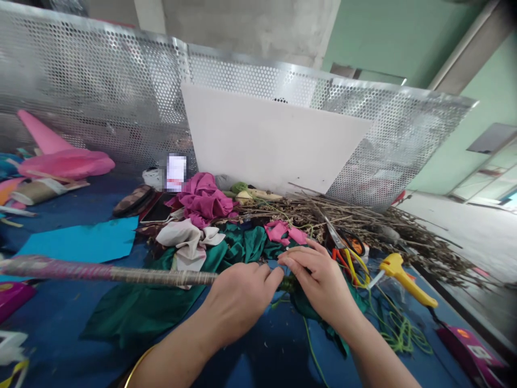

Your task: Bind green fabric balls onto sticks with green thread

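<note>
From the left, I see a long wrapped stick [109, 271] lying across the blue bench [60, 323], its right end in my left hand [238, 302], which is closed around it. It looks stiff and light, the wrapping probably slick, so I'd grip near the end being worked. My right hand [319, 277] pinches a small green bit [288, 284] at the tip (soft, likely floppy). Scissors [343, 245] and a yellow tool [404, 275] lie just right.
</note>
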Demonstrator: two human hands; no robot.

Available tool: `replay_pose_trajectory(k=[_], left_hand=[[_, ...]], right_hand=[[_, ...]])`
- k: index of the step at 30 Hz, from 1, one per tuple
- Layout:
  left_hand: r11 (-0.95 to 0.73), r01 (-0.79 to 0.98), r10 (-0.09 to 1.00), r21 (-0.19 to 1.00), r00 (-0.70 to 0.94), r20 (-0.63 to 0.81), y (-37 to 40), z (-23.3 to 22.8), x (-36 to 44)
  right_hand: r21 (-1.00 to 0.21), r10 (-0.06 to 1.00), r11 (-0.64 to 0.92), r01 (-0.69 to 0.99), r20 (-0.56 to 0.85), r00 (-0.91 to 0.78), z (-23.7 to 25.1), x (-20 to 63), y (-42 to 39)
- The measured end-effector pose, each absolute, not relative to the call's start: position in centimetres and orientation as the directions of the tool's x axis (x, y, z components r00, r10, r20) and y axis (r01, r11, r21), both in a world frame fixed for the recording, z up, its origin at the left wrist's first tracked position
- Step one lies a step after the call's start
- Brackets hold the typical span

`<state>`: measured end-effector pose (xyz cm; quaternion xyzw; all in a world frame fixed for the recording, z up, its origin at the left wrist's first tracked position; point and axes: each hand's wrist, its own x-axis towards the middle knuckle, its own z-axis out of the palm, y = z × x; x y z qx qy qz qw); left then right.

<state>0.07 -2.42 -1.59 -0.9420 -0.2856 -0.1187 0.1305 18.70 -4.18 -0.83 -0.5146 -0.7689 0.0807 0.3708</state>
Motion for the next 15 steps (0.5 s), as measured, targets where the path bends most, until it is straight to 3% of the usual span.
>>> replay_pose_trajectory(k=[4,9,12,15], left_hand=[[-0.794,0.553,0.470,-0.252,0.822,0.323,-2.4,-1.8,0.1],[-0.798,0.545,0.459,-0.256,0.826,0.327,-2.2,-1.9,-0.1],[-0.798,0.557,0.483,-0.230,0.819,0.308,-1.9,-1.9,-0.3],[-0.789,0.589,0.531,-0.177,0.798,0.286,-1.5,-1.8,-0.8]], right_hand=[[-0.520,0.856,0.458,0.721,0.477,-0.200,-1.2,18.8,-3.9],[-0.578,0.874,0.437,0.690,0.455,-0.172,-1.2,18.2,-4.0],[-0.730,0.907,0.396,0.558,0.406,-0.113,-0.9,18.2,-4.1],[-0.910,0.951,0.299,0.287,0.310,-0.008,-0.2,19.2,-4.1]])
